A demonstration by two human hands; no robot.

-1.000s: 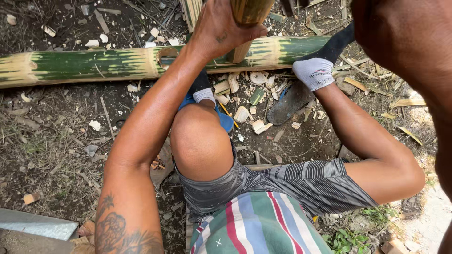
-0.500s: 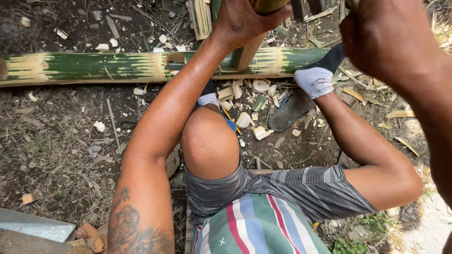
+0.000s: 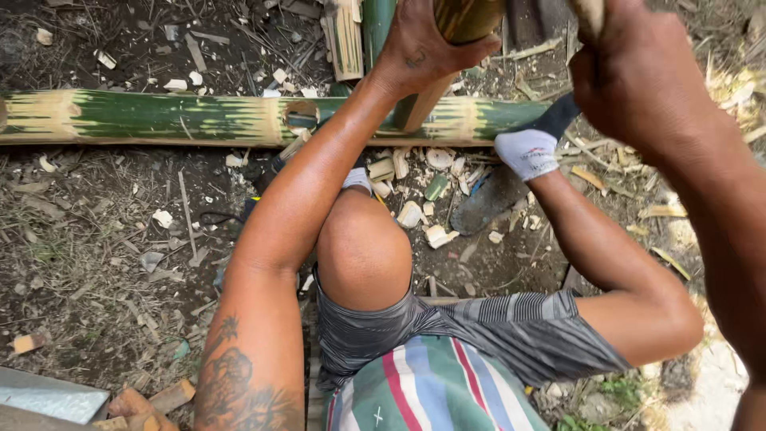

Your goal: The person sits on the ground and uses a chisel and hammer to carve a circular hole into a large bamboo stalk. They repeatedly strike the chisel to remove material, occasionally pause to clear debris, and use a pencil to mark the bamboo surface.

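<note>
A long green bamboo pole (image 3: 183,118) lies across the dirt ground (image 3: 88,255), a round hole (image 3: 301,116) cut in its middle, with open soil left of the knee. The left hand (image 3: 427,48) has its fingers wrapped around an upright bamboo piece (image 3: 467,17) at the top edge, above pale chips (image 3: 415,214) scattered beside the pole. A white-socked foot (image 3: 525,152) presses the pole's right end. The right hand (image 3: 638,76) closes its fingers on a handle (image 3: 589,12) cut off by the frame. Since half a second ago the right hand has dropped lower.
</note>
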